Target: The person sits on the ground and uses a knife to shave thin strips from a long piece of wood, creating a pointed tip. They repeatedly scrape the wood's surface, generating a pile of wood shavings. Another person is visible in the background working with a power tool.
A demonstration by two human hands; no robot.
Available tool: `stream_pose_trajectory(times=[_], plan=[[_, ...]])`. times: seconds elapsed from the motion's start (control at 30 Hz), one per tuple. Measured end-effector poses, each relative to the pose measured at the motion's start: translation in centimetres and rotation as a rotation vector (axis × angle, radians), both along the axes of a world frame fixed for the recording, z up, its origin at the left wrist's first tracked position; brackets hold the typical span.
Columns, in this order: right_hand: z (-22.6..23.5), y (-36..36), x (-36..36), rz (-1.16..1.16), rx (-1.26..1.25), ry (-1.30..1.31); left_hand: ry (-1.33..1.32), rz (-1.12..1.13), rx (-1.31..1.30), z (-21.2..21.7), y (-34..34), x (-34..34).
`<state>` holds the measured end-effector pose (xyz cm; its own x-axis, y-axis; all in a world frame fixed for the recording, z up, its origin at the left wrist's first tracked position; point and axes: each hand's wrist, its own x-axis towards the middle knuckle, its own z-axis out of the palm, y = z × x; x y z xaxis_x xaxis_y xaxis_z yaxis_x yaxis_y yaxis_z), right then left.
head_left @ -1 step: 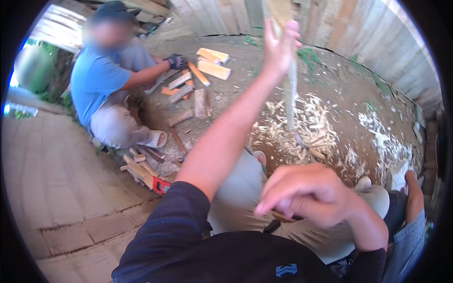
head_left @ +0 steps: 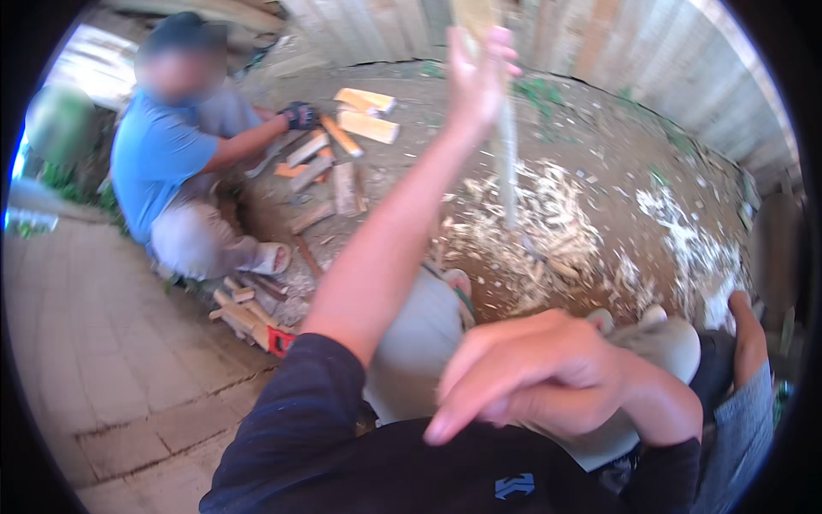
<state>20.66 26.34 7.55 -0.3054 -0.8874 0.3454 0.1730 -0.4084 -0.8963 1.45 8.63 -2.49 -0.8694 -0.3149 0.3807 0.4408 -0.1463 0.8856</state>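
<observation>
My left hand (head_left: 481, 81) is stretched far forward and grips a long, pale strip of wood (head_left: 507, 163). The strip stands roughly upright, its lower end at a heap of wood shavings (head_left: 548, 214) on the ground. Close to my body hovers my right hand (head_left: 539, 368), its fingers loosely bent and apart, with nothing seen in it. Among the shavings lies a tool with a wooden handle (head_left: 562, 269); its other end is partly covered, so its kind is unclear.
To the left, a co-worker in a blue shirt (head_left: 163, 150) crouches by several cut wood blocks (head_left: 368, 127). A red-handled saw (head_left: 280, 342) lies by stacked wood pieces (head_left: 244, 313). A plank fence (head_left: 591, 43) stands behind. Another person's arm (head_left: 749, 338) shows at right.
The whole scene has shifted slightly left in the view. My right hand has come a little left and lower. My left hand keeps its hold on the wood strip.
</observation>
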Motion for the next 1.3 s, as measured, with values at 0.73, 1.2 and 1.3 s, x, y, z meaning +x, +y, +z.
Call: stream_pose_trajectory(times=[0.73,1.2,1.3], plan=[[-1.2,5.2,-1.4,0.350,-0.560,-0.621,-0.160,0.192,-0.150,-0.3,-1.6,-1.2],[-0.6,7.6,-2.2,0.293,-0.565,-0.586,-0.320,0.142,-0.046,-2.4,-4.3,-3.9],[0.2,7.8,-2.3,0.300,-0.576,-0.605,-0.288,0.152,-0.077,-2.5,-7.1,-3.5]])
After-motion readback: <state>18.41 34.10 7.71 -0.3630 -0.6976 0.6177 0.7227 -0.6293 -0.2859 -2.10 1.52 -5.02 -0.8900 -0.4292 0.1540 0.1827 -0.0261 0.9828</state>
